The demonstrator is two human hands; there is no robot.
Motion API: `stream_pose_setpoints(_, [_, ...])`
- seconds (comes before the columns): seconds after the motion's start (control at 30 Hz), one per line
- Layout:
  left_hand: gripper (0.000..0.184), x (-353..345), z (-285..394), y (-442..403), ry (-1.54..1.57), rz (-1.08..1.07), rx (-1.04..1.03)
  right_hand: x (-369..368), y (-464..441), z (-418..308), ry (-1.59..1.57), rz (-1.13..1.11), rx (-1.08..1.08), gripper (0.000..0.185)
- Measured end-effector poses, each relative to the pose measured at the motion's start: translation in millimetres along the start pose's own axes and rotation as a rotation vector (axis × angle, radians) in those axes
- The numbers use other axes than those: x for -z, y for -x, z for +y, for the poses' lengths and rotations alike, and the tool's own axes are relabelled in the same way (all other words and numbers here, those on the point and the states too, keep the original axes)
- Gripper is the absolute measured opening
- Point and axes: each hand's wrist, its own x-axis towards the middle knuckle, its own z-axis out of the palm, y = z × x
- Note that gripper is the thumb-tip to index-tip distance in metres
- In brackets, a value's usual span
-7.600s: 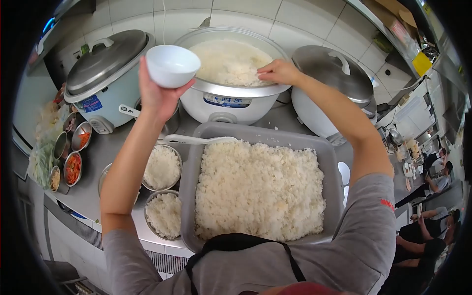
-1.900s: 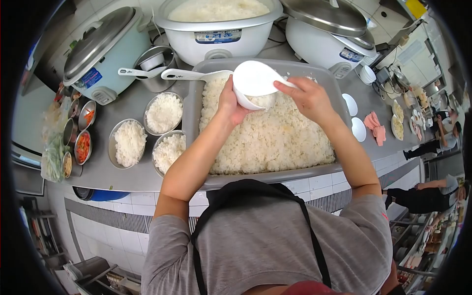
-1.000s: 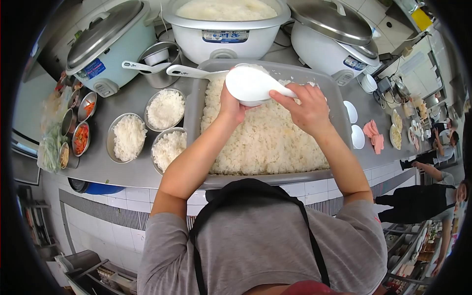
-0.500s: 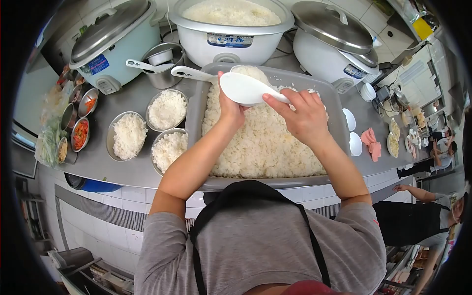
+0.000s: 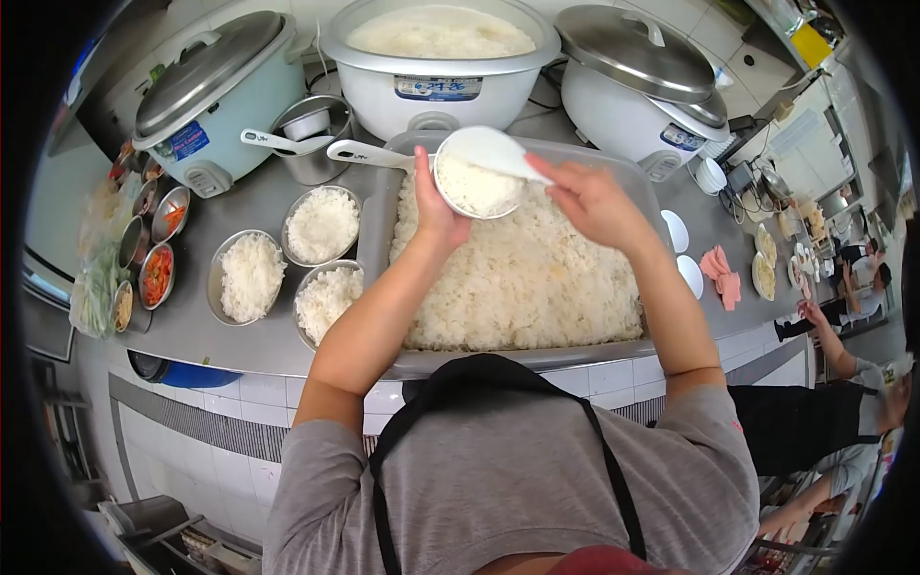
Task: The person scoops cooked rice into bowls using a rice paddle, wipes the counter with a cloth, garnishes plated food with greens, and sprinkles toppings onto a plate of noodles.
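White bowl [image 5: 476, 216] is up over the gray tray [image 5: 378, 240] of rice, probably so loose grains drop back in; spare paddle [image 5: 359, 153] lies across the tray's edge with its handle out, likely for easy grabbing. Left hand [image 5: 441, 216] is part-open, cupped around the bowl's side, bowl tilted with rice inside. Right hand [image 5: 599, 206], blurred, is closed on the handle of the white rice paddle [image 5: 494, 149], blade at the bowl's rim, hands apart with bowl and paddle between.
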Motion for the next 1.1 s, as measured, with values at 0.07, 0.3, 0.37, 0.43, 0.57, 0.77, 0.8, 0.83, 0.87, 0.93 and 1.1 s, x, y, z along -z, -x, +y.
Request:
stream_pose_setpoints(0.07, [0.07, -3.8, 0.2, 1.0, -0.021, 0.009, -0.02, -2.3, 5.1, -4.2, 0.073, -0.111, -0.01, 0.041])
stream_pose_setpoints(0.3, [0.064, 0.2, -6.8, 1.4, 0.093, 0.071, 0.023, -60.0, 33.2, -22.3, -0.294, 0.194, -0.449, 0.048])
stream_pose_setpoints(0.37, [0.065, 2.5, -9.0, 3.2, 0.073, 0.088, 0.07, -66.2, 30.3, -41.3, -0.074, 0.195, -0.314, 0.045])
stream_pose_setpoints(0.43, [0.065, 1.3, -6.8, 5.0, 0.049, 0.096, 0.106, -65.9, 26.4, -21.9, -0.169, 0.259, -0.269, 0.042])
stream_pose_setpoints(0.57, [0.069, -0.8, 1.1, 3.6, -0.022, 0.077, 0.236, -39.0, 29.2, -8.0, -0.172, 0.319, -0.157, 0.04])
stream_pose_setpoints(0.77, [0.069, 4.6, 1.5, 1.2, -0.097, -0.034, 0.38, -19.8, 20.3, 20.3, 0.471, 0.244, 0.203, 0.051])
stream_pose_setpoints(0.8, [0.069, 2.9, 2.3, 3.4, -0.099, -0.036, 0.385, -23.3, 22.3, 21.0, 0.472, 0.246, 0.198, 0.051])
stream_pose_setpoints(0.83, [0.069, 0.9, 3.4, 4.9, -0.106, -0.015, 0.377, -29.7, 24.3, 22.7, 0.288, 0.195, 0.124, 0.048])
stream_pose_setpoints(0.87, [0.068, -1.4, 4.2, 4.1, -0.11, 0.003, 0.363, -31.4, 23.9, 24.2, 0.106, 0.145, 0.057, 0.044])
stream_pose_setpoints(0.93, [0.067, -2.2, 5.5, 3.6, -0.109, -0.015, 0.336, -24.3, 25.5, 25.3, -0.03, 0.188, -0.017, 0.043])
stream_pose_setpoints(1.1, [0.067, 10.6, 5.3, -5.2, -0.014, -0.094, 0.193, -9.9, 46.5, 17.9, -0.102, 0.03, -0.106, 0.04])
